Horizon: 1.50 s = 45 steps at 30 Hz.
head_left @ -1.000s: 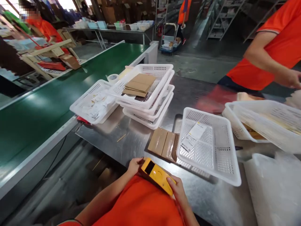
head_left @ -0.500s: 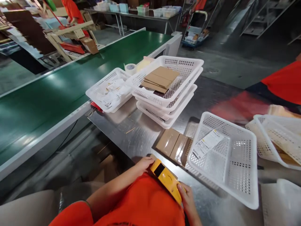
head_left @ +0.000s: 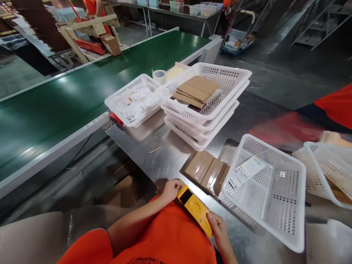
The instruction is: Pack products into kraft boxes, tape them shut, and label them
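Close to my body at the table's near edge is a long, narrow yellow package [head_left: 195, 209] with a black patch near one end. My right hand [head_left: 219, 228] grips its lower right end, thumb on top. At the other end, my left hand [head_left: 171, 190] is closed with fingers curled by the package's corner; what they pinch there is too small to make out. Just beyond the package, two brown taped cardboard boxes [head_left: 202, 168] lie side by side. To their right, a white perforated basket [head_left: 283, 194] holds a printed label sheet [head_left: 246, 171].
Stacked white baskets [head_left: 233, 79] carry flat cardboard pieces [head_left: 198, 90]. Left of them is a basket of crumpled white papers [head_left: 141, 101], with a tape roll [head_left: 159, 76] behind. A green conveyor [head_left: 90, 88] runs along the left. A person's red sleeve [head_left: 337, 106] is at right.
The view has shifted slightly, moving the surroundings a little to the right. My left hand has turned and curled more at the package's upper end. My right hand keeps its grip.
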Available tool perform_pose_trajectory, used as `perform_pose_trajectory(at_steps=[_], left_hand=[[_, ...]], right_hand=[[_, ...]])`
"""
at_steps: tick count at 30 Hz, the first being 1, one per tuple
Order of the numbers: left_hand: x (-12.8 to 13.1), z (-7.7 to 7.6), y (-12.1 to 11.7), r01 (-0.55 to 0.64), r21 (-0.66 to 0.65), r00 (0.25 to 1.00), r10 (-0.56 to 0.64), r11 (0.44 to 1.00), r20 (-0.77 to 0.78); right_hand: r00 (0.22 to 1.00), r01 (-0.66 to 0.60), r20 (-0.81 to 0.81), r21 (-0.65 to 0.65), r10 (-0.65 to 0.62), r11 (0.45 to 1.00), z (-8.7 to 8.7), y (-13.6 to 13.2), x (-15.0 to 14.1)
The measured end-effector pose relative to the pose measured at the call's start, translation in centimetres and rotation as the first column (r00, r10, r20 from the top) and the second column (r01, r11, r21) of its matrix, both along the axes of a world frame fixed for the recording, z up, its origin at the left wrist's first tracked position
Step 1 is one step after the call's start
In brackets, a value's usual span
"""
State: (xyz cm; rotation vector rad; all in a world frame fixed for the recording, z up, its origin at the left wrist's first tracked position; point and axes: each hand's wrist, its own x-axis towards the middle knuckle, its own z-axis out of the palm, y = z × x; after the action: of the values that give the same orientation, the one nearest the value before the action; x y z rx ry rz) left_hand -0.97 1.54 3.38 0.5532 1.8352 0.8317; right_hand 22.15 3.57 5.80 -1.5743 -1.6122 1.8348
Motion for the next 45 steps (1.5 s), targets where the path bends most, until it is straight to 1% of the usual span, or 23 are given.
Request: perform_pose_trajectory(at_steps=[3,6,9,11,15,20,23,26,33,37,41,45], left_hand=[[-1.0,-0.3,-0.1,0.02,0.033,0.989,-0.015,0.999,-0.146],[-3.0,-0.9,-0.4,0.033,0.03,0.97,-0.025,0.999,-0.24],[-4.8,-1.8,-0.5,0.062,0.018,0.96,-0.054,0.998,-0.275],[-5.3,-2.5,-0.4,0.081,0.009,0.957,-0.075,0.997,-0.279],[-5.1,-4.0,-0.2,0.092,-0.022,0.954,-0.094,0.996,-0.286],[-3.9,-5.8,-0.7,0.107,-0.034,0.96,-0.112,0.994,-0.258],[-3.1,-6.6,-1.1,0.111,-0.02,0.962,-0.112,0.994,-0.247],[-2.6,-7.1,-1.5,0.132,0.007,0.961,-0.126,0.991,-0.247],[-3.1,-7.6,-1.7,0.16,0.041,0.966,-0.147,0.986,-0.214],[-3.2,-7.5,-1.7,0.201,0.02,0.963,-0.194,0.979,-0.189],[-2.8,-6.9,-1.4,0.287,-0.026,0.934,-0.286,0.957,-0.213],[-3.2,-5.6,-0.9,0.387,-0.113,0.879,-0.403,0.915,-0.253]], right_hand=[[0.998,-0.059,0.02,-0.004,0.059,0.998,0.5,0.4,-0.1],[0.997,-0.072,0.033,-0.004,0.072,0.997,0.7,0.6,0.1],[0.996,-0.061,0.059,-0.003,0.061,0.998,0.8,0.8,0.3],[0.995,-0.052,0.08,-0.002,0.052,0.999,0.8,0.8,0.1],[0.992,-0.038,0.117,-0.005,0.039,0.999,1.0,0.9,-0.6],[0.989,-0.027,0.146,0.041,0.021,0.999,1.3,0.8,-1.0],[0.99,-0.02,0.141,0.054,0.012,0.998,1.2,0.7,-0.9],[0.992,-0.005,0.128,0.052,-0.002,0.999,0.8,0.5,-0.5],[0.993,0.034,0.106,0.068,-0.041,0.997,-0.6,0.5,0.5],[0.993,0.045,0.104,0.069,-0.052,0.997,-0.7,0.4,0.6],[0.995,0.058,0.078,0.039,-0.061,0.998,-0.5,0.3,0.6],[0.995,0.075,0.068,0.038,-0.077,0.996,-0.7,0.2,0.7]])
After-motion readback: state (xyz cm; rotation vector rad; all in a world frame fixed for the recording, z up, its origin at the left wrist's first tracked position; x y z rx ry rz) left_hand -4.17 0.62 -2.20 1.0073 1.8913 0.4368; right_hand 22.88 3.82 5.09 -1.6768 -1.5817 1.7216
